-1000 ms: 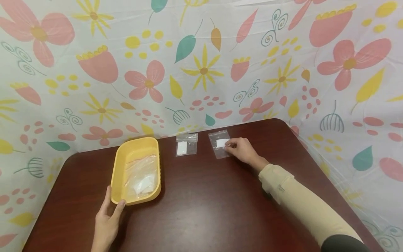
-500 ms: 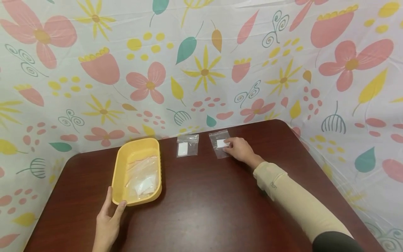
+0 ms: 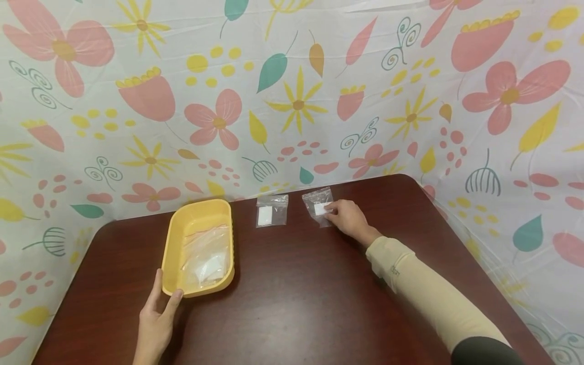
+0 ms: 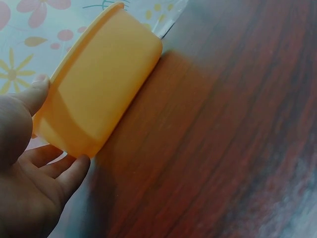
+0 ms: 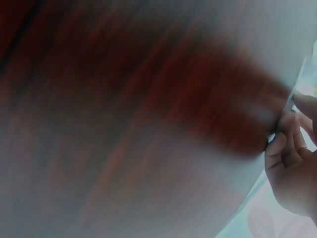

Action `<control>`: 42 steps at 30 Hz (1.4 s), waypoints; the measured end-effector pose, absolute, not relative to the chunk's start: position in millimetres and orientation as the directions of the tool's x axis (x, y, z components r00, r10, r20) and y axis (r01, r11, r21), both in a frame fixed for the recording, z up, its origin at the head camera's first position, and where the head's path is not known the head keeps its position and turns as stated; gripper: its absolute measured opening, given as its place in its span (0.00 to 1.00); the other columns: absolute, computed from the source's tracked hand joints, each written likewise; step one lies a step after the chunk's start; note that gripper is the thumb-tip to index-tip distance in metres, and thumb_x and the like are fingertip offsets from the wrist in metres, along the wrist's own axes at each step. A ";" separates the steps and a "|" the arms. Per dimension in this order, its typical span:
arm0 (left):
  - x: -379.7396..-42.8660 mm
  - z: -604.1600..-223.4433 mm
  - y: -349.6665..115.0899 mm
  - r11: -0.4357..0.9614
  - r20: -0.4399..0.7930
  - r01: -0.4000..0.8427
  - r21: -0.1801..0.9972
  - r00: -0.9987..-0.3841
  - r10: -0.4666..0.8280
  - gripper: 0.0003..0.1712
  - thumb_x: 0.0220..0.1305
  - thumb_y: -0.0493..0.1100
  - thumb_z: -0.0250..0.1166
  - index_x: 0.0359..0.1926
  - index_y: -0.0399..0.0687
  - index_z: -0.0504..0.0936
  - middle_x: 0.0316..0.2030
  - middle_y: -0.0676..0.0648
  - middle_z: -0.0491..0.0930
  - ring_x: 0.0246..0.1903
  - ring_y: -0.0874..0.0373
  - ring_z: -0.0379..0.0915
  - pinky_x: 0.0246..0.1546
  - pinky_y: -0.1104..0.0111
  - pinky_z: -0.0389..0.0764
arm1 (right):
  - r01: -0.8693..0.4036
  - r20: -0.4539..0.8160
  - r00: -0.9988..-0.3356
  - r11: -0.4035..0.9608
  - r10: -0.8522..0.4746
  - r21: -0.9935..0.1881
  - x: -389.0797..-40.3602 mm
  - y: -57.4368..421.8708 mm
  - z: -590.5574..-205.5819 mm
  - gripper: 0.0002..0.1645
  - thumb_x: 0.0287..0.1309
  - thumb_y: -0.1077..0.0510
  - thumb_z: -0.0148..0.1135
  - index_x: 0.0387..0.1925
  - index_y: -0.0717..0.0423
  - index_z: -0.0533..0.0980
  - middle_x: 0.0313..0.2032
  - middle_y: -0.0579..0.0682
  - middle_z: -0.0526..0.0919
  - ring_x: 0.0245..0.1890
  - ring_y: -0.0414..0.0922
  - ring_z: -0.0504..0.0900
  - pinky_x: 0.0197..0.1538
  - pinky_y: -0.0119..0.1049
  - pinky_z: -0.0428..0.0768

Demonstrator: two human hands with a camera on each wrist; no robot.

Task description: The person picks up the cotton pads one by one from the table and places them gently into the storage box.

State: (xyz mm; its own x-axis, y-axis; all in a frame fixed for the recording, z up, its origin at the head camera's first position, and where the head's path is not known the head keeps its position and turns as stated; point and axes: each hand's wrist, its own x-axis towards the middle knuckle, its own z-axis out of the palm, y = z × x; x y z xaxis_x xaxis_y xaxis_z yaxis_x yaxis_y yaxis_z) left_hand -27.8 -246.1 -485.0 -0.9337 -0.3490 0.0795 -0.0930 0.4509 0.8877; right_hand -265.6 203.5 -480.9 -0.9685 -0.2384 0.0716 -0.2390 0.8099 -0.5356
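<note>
My left hand (image 3: 155, 322) grips the near left corner of a yellow plastic basket (image 3: 170, 243), thumb at the rim and fingers round the wall; the left wrist view shows the fingers reaching under that corner of the basket (image 4: 106, 84). Inside lie clear zip bags (image 3: 207, 258) with white pieces in them. At the back of the table, my right hand (image 3: 350, 219) pinches the right side of a small clear zip bag (image 3: 315, 196) holding a white rectangular piece; the fingers cover part of it. The right wrist view shows the right hand (image 5: 294, 153) with fingertips at the bag's thin edge.
A second small zip bag (image 3: 274, 213) with a white rectangle lies flat between the basket and the right hand. The dark red-brown wooden table (image 3: 292, 299) has rounded far corners. Floral printed cloth (image 3: 292, 101) hangs behind it and along both sides.
The bag under my right hand has tilted slightly, its near edge drawn up a little. My left hand and the basket have stayed in place; the view has shifted slightly.
</note>
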 end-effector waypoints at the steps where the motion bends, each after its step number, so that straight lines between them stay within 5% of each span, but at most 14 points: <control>1: -27.8 -485.0 -246.0 0.451 0.080 -0.093 0.888 -0.933 -0.350 0.43 0.73 0.43 0.63 0.79 0.67 0.50 0.77 0.49 0.50 0.75 0.57 0.43 0.60 0.92 0.46 | -0.244 0.083 -0.968 0.808 -0.237 -0.537 -265.1 203.3 -481.2 0.14 0.64 0.55 0.68 0.49 0.53 0.87 0.35 0.49 0.87 0.30 0.45 0.79 0.33 0.41 0.78; 9: -27.6 -485.2 -245.3 0.445 0.075 -0.098 0.890 -0.932 -0.355 0.43 0.73 0.43 0.63 0.79 0.68 0.51 0.77 0.49 0.51 0.75 0.57 0.43 0.62 0.89 0.46 | -0.284 0.169 -0.959 0.804 -0.229 -0.523 -263.1 202.3 -483.8 0.07 0.63 0.57 0.69 0.40 0.53 0.89 0.37 0.50 0.87 0.37 0.47 0.82 0.42 0.46 0.81; 30: -27.7 -483.8 -245.7 0.437 0.064 -0.106 0.893 -0.933 -0.355 0.43 0.73 0.44 0.63 0.79 0.69 0.50 0.77 0.50 0.50 0.75 0.57 0.43 0.64 0.87 0.46 | -0.281 0.198 -0.959 0.772 -0.203 -0.570 -258.8 201.9 -474.1 0.07 0.62 0.57 0.70 0.40 0.51 0.90 0.39 0.50 0.87 0.39 0.47 0.83 0.41 0.44 0.81; 38: -26.9 -483.4 -245.8 0.420 0.059 -0.103 0.902 -0.933 -0.355 0.43 0.73 0.45 0.63 0.79 0.69 0.50 0.77 0.50 0.50 0.75 0.56 0.43 0.75 0.61 0.44 | -0.332 0.250 -0.941 0.758 -0.227 -0.561 -254.2 200.7 -457.6 0.07 0.61 0.56 0.71 0.39 0.51 0.90 0.33 0.47 0.84 0.32 0.44 0.79 0.35 0.41 0.79; 42: -26.4 -484.1 -245.4 0.434 0.072 -0.097 0.896 -0.932 -0.355 0.42 0.73 0.45 0.63 0.79 0.68 0.51 0.77 0.50 0.51 0.75 0.57 0.44 0.73 0.71 0.45 | -0.356 0.274 -0.932 0.749 -0.239 -0.559 -250.5 198.7 -445.9 0.06 0.61 0.57 0.71 0.38 0.52 0.90 0.31 0.46 0.83 0.29 0.43 0.78 0.34 0.39 0.78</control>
State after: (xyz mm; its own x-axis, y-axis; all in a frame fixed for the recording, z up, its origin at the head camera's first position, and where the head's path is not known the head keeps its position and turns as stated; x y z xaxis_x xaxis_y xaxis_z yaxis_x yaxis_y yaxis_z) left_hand -26.4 -245.4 -484.1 -0.9320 -0.3554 0.0715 -0.0966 0.4337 0.8959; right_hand -250.5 198.7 -445.9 -0.9317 -0.2392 0.2735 -0.3563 0.7488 -0.5589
